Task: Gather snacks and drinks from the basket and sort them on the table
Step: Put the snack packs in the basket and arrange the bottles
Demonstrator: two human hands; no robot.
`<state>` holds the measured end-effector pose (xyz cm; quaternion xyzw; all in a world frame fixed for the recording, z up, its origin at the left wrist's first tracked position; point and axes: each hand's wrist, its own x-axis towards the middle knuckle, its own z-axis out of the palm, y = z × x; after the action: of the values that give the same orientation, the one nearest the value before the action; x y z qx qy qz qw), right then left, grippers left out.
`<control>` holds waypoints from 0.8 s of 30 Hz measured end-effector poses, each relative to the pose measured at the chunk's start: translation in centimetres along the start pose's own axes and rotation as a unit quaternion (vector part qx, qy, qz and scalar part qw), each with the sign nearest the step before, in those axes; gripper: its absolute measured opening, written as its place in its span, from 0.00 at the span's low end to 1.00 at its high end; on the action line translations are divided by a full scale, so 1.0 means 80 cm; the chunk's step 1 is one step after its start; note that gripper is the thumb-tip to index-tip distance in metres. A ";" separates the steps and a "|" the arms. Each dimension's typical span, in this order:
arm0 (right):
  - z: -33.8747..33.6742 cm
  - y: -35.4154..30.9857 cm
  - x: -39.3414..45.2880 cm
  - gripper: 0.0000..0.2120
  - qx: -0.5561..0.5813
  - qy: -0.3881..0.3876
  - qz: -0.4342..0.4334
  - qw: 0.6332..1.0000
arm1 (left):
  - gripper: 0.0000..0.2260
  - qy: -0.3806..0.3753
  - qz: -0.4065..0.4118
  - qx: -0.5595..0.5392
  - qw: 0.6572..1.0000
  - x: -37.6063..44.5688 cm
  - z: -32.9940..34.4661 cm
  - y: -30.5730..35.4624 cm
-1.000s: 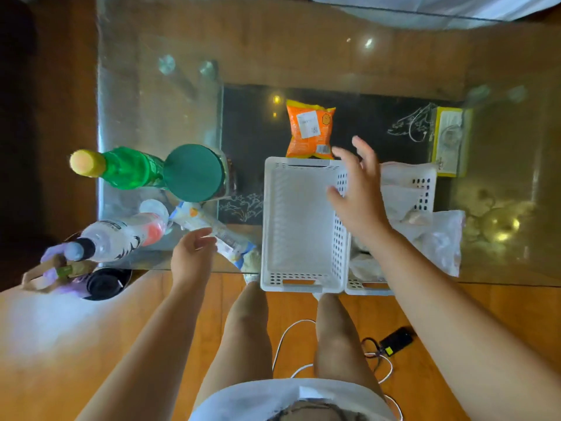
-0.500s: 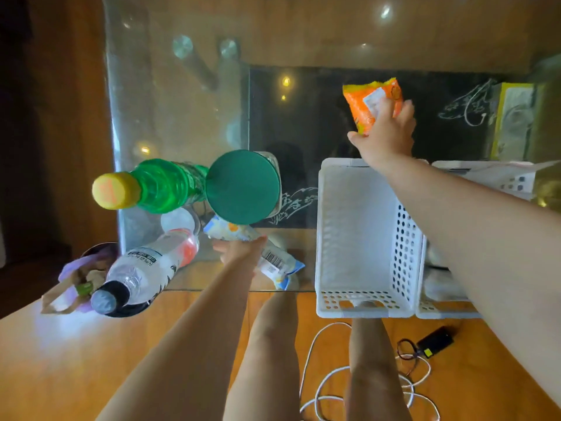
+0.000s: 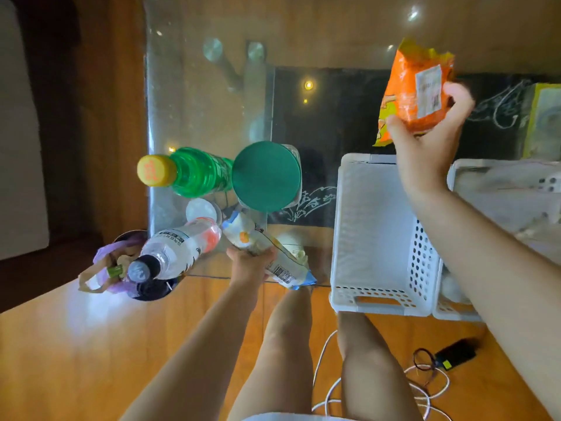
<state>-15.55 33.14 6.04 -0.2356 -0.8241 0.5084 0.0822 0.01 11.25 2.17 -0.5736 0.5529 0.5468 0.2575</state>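
Note:
My right hand (image 3: pixel 425 147) grips an orange snack bag (image 3: pixel 416 89) and holds it in the air above the far end of the empty white basket (image 3: pixel 379 238). My left hand (image 3: pixel 249 262) is closed on a white and blue snack packet (image 3: pixel 267 253) lying at the near edge of the glass table (image 3: pixel 197 101). To its left stand a green bottle with a yellow cap (image 3: pixel 188 174), a green-lidded jar (image 3: pixel 267 176) and a clear bottle with a dark cap (image 3: pixel 173 250).
A second white basket (image 3: pixel 501 192) with white plastic bags sits to the right of the first. A yellow box (image 3: pixel 543 117) lies at the far right. A bin with a purple bag (image 3: pixel 121 265) stands left of the table. Cables and a black adapter (image 3: pixel 455 354) lie on the floor.
My right hand reached past the basket, took hold of the orange bag and lifted it off the table. My left hand closed on the white and blue packet.

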 end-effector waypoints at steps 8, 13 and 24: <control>-0.095 0.027 -0.141 0.31 0.007 -0.113 0.079 0.990 | 0.17 -0.046 0.050 -0.025 0.997 -0.069 -0.027 -0.029; -0.138 0.049 -0.183 0.30 0.038 -0.116 0.149 0.981 | 0.13 -0.154 0.087 -0.008 0.984 -0.115 -0.031 -0.056; -0.184 0.049 -0.202 0.26 0.081 -0.193 0.136 0.968 | 0.38 -0.467 0.030 -0.059 0.882 -0.154 0.036 -0.034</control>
<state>5.32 38.68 11.22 -0.2353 -0.7404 0.6161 -0.1296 4.09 18.91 11.78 -0.2491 0.3526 0.7903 0.4347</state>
